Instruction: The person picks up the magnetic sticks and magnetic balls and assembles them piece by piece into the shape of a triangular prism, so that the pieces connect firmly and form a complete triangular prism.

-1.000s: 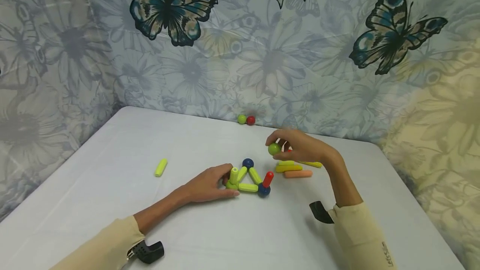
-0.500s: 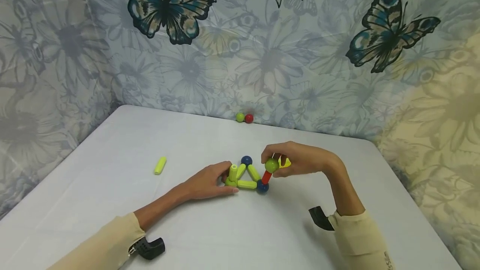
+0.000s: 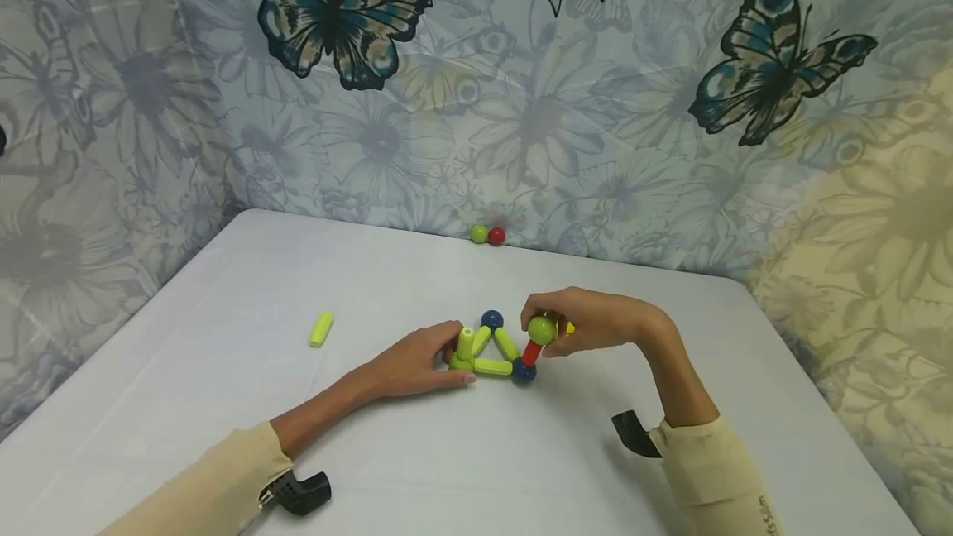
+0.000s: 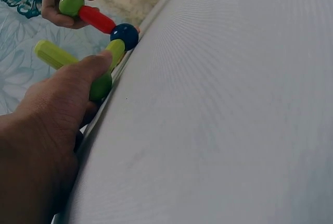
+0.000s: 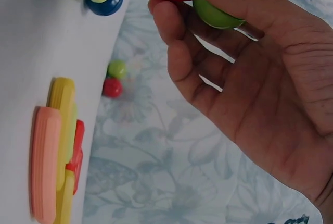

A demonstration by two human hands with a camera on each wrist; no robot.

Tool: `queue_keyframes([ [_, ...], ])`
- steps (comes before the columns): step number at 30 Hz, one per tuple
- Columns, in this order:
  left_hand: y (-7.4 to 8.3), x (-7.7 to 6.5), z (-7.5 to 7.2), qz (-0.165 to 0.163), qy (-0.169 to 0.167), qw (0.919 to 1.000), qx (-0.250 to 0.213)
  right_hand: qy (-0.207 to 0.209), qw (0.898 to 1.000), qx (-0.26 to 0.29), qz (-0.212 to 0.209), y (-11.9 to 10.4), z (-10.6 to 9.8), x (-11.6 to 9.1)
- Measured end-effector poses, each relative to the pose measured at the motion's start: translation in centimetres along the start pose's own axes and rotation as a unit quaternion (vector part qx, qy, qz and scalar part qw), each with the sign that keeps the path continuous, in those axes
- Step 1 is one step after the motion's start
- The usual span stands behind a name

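A flat triangle of yellow-green magnetic rods [image 3: 493, 367] and balls lies on the table. My left hand [image 3: 409, 366] grips its left corner, thumb and fingers around a green ball [image 4: 100, 87]; a yellow-green rod [image 3: 466, 343] stands up from that ball. From the near right blue ball [image 3: 524, 371] a red rod [image 3: 532, 353] rises at a tilt. My right hand [image 3: 596, 321] pinches another green ball [image 3: 542, 330] at the red rod's upper end, the thumb lying over the joint in the right wrist view. A second blue ball [image 3: 492, 320] forms the far corner.
Behind the right hand lie loose rods: an orange one [image 5: 45, 164], yellow ones [image 5: 62, 99] and red ones [image 5: 76, 156]. One yellow-green rod [image 3: 322, 329] lies alone at left. A green ball [image 3: 479, 233] and a red ball [image 3: 496, 236] sit at the table's back edge.
My right hand has come down toward me with its green ball, which now sits at the red rod's upper end. The left hand has kept its grip on the triangle's corner.
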State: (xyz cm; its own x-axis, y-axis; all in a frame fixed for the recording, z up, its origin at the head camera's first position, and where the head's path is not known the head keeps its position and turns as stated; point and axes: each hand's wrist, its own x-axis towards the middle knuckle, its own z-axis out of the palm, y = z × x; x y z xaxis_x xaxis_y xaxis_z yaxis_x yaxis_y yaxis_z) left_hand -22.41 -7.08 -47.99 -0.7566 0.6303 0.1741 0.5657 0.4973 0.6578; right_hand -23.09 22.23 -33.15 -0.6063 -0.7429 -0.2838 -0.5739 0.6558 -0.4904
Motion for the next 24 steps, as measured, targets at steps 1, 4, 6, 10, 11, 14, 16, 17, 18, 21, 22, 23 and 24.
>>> queue_keyframes([
  [1,0.0,0.0,0.0,0.001,0.001,1.0,0.0,0.0,1.0,0.0,-0.001,0.0,0.0,0.0],
  [4,0.0,0.0,0.0,0.0,0.001,1.0,0.001,-0.002,1.0,0.003,-0.002,0.0,0.1,0.0],
  [6,0.0,0.0,0.1,-0.002,-0.001,1.0,0.0,-0.004,1.0,0.005,-0.008,0.0,0.1,0.0],
  [10,0.0,0.1,0.1,-0.003,-0.003,1.0,-0.004,-0.01,1.0,0.009,-0.006,0.3,0.4,0.3],
  [11,0.0,0.0,0.1,-0.004,-0.003,1.0,-0.005,-0.013,1.0,0.013,0.0,0.6,0.5,0.4],
  [14,0.1,0.0,0.1,0.001,0.001,1.0,-0.005,-0.031,0.999,0.03,0.034,1.5,1.1,1.0],
  [16,0.1,-0.1,0.0,0.003,0.002,1.0,-0.007,-0.053,0.996,0.041,0.052,2.1,1.7,1.6],
  [17,0.1,-0.1,0.0,0.005,0.002,0.9999,-0.009,-0.062,0.995,0.05,0.057,2.4,2.1,1.9],
  [18,0.1,-0.1,0.0,0.006,0.002,0.9999,-0.01,-0.069,0.994,0.054,0.063,2.6,2.4,2.3],
  [21,0.1,-0.1,0.0,0.007,0.002,0.9999,-0.011,-0.08,0.992,0.066,0.074,3.0,3.1,3.0],
  [22,0.1,-0.1,0.0,0.007,0.002,0.9999,-0.01,-0.079,0.991,0.069,0.08,3.0,3.2,3.2],
  [23,0.1,-0.1,0.0,0.006,0.002,0.9999,-0.008,-0.077,0.991,0.07,0.087,3.0,3.3,3.3],
  [24,0.1,-0.1,0.0,0.006,0.001,1.0,-0.007,-0.078,0.99,0.065,0.095,3.0,3.4,3.4],
])
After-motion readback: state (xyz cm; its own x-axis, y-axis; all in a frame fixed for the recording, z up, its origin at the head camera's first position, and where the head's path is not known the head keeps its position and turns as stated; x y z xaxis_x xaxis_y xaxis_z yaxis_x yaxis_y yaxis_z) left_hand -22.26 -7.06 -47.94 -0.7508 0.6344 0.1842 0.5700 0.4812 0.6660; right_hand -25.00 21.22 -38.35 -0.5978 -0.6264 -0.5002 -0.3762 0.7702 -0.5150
